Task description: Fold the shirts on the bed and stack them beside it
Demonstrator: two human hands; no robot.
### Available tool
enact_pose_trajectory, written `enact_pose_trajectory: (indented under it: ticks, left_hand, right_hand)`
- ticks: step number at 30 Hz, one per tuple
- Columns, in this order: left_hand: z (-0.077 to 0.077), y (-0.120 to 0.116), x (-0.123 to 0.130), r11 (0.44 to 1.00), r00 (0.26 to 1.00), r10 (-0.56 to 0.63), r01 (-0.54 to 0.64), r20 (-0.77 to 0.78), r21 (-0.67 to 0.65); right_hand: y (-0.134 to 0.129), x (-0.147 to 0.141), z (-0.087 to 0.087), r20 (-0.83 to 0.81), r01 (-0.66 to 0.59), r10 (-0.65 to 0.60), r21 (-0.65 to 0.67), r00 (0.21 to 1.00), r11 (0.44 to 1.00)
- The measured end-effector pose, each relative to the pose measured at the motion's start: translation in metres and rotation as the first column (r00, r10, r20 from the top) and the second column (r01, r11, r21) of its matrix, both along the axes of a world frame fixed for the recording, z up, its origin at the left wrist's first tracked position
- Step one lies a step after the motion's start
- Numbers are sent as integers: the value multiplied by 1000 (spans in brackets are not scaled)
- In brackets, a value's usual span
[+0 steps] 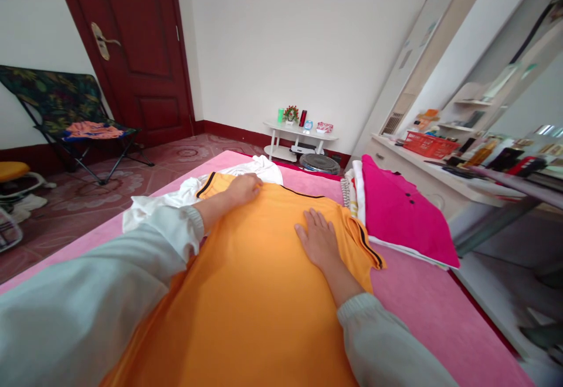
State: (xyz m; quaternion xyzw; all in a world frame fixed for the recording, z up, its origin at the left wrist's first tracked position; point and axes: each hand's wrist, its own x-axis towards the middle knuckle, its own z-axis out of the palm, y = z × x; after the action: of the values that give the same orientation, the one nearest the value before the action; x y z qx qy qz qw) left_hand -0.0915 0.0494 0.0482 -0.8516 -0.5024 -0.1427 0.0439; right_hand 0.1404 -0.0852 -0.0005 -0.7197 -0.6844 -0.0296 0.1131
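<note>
The left hand [245, 190], fingers curled, and the flat, open right hand [319, 240] touched the orange T-shirt [264, 258]; uneven pressing risked creases.

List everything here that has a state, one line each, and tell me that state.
Orange shirt: spread out, unfolded
Left hand: fingers bent, on the shirt
Right hand: open, palm down on the shirt
Bright pink garment: folded, atop a pile
White cloth: crumpled
Door: shut
Camp chair: unfolded
</note>
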Motion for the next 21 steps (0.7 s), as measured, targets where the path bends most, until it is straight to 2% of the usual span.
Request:
enact_pose_trajectory:
  ticks: [1,3,6,8,11,16,21]
  left_hand:
    - [-4,-3,13,998,998,-48,49,32,-25]
    - [-12,-4,34,996,991,-64,71,120,-58]
    - [-15,7,45,995,979,72,-57,192,-83]
    - [-13,19,44,986,973,150,-133,173,-103]
    - [-8,31,44,978,978,179,-165,107,-126]
    - [-5,28,58,983,989,150,-149,3,-112]
    - [5,31,70,972,980,196,-200,-44,-120]
  right_hand:
    - [0,0,0,-1,-1,1,1,1000,1000]
    - [0,0,1,-3,-3,4,6,1000,1000]
    - [-1,-1,2,-6,-1,1,-3,1000,1000]
    - [-1,-1,3,-10,0,0,-8,1000,1000]
    - [-2,-2,5,-18,-5,5,-3,1000,1000]
    - [-1,-1,4,-25,-9,9,8,1000,1000]
    - [0,-1,1,-28,-11,11,12,1000,1000]
